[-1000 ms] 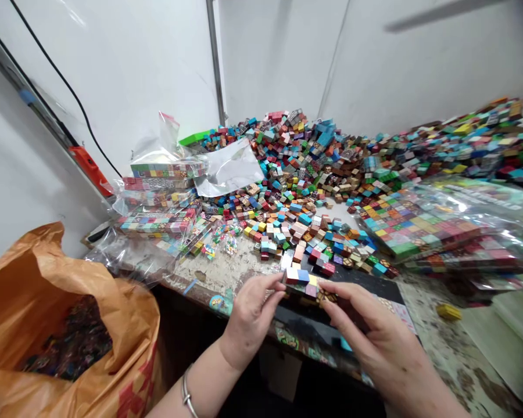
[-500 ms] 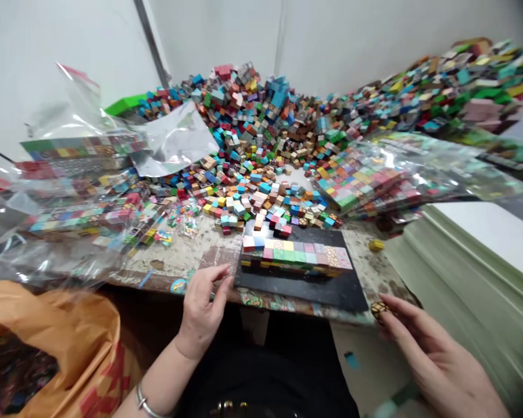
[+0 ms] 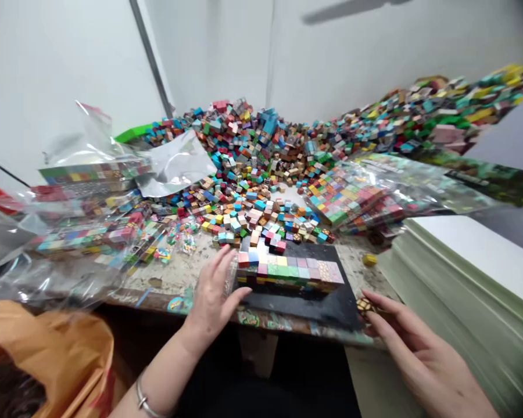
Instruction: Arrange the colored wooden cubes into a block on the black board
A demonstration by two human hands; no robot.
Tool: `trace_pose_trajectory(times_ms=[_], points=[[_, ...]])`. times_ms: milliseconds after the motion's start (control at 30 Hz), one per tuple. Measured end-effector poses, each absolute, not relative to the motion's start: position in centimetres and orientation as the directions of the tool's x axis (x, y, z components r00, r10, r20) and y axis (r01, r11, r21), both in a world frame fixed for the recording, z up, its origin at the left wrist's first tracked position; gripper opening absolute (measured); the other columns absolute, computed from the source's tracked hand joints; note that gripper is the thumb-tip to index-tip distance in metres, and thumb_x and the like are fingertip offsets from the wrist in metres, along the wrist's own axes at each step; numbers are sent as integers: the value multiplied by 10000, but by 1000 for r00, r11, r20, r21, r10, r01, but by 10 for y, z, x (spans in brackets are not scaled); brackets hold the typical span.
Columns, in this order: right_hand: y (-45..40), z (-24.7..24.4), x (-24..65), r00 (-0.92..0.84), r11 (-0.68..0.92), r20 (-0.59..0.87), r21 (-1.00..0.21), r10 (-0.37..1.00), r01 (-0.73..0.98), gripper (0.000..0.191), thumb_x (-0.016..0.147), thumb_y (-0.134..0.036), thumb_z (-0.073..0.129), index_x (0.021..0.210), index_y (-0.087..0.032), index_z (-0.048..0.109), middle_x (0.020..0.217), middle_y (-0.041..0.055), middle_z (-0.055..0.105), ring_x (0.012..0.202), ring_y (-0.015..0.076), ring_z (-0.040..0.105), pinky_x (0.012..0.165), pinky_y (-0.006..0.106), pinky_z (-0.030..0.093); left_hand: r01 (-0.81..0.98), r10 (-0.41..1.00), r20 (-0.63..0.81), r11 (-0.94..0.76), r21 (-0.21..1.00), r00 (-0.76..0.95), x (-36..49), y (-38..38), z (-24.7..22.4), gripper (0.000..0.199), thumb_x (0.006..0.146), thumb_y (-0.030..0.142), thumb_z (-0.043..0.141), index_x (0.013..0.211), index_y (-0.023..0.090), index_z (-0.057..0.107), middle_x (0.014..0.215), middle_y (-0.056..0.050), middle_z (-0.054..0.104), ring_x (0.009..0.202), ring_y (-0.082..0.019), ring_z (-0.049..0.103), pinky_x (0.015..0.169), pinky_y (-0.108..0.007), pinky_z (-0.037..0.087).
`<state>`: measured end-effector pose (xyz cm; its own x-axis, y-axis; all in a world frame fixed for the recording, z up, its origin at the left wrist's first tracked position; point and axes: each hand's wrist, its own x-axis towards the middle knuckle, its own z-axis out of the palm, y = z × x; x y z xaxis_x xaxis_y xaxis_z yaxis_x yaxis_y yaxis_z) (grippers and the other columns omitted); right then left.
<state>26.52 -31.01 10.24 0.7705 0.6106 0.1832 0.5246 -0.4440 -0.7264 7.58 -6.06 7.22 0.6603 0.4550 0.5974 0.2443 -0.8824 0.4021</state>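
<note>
My left hand (image 3: 213, 296) is open at the left edge of the black board (image 3: 305, 307), thumb and fingers apart and nothing between them. Just right of its fingers, on the board, lies a long block of small coloured cubes (image 3: 292, 271) in rows, with a few cubes at its left end. Between the thumb and fingertips of my right hand (image 3: 414, 342) is a small cube (image 3: 365, 306) with a tan and dark brown pattern. That hand is near the board's right corner, over the table's front edge.
A heap of loose coloured cubes (image 3: 253, 157) fills the table's back. Clear plastic bags with cube blocks lie left and right (image 3: 353, 197). A pale green stack (image 3: 462, 290) stands at right, a yellow cube (image 3: 369, 259) beside it. An orange bag (image 3: 70, 348) sits at lower left.
My left hand has opened from a loose pinch and moved to the board's left edge beside the cube block. My right hand still holds the patterned cube. The camera view has tilted up slightly.
</note>
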Motion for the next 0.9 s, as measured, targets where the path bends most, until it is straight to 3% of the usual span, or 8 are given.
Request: trace_pose_trajectory(times_ms=[100,267,433,567,633,800,900], points=[[-293,112,266,699,-388,307,-656,646,648,368,793,-482,497,1080,-273,591,1063,28,650,948,210,617,765,284,526,186,326,563,-938,292,759,92,-55,85,576,820,321,560,1334,208,325,1389,-117,344,1296,-278,273,1031,-476,316],[-262,137,276,576,-298,397,-572,715,764,358,809,-467,484,1085,-264,587,1039,42,655,904,213,625,738,306,521,94,248,573,-954,286,781,103,-45,87,420,855,281,509,1264,219,437,1228,-70,546,1209,-235,411,985,-450,391],[-208,141,318,466,-271,332,-493,820,827,341,826,-404,466,1082,-214,586,1064,71,645,945,226,604,787,346,495,62,242,579,-948,312,779,101,-43,85,375,860,266,505,1233,235,470,1174,-42,588,1144,-207,469,977,-432,399],[-162,134,340,334,-292,184,-223,924,930,374,826,-351,461,1122,-153,577,1096,132,621,1001,263,568,842,384,452,88,262,567,-945,316,781,98,-46,84,511,849,306,520,1323,206,358,1274,-95,504,1204,-227,417,996,-438,379],[-144,131,338,297,-280,93,-155,951,947,349,829,-351,464,1084,-158,604,1048,126,634,965,249,577,820,353,451,115,300,570,-934,337,765,93,-48,82,587,842,335,526,1359,189,289,1323,-127,442,1233,-240,385,1003,-441,371],[-114,129,320,215,-211,13,-140,976,967,262,792,-317,524,968,-178,659,944,106,639,894,234,576,746,304,443,214,422,578,-894,394,698,72,-42,70,575,849,332,512,1357,186,285,1323,-141,430,1238,-249,384,1004,-445,370],[-98,127,310,134,-133,-3,-142,991,981,288,788,-214,502,1037,-198,645,955,98,624,894,223,558,746,292,424,294,507,596,-858,422,623,60,-31,53,478,868,281,483,1315,176,351,1263,-132,492,1193,-234,442,986,-429,394]])
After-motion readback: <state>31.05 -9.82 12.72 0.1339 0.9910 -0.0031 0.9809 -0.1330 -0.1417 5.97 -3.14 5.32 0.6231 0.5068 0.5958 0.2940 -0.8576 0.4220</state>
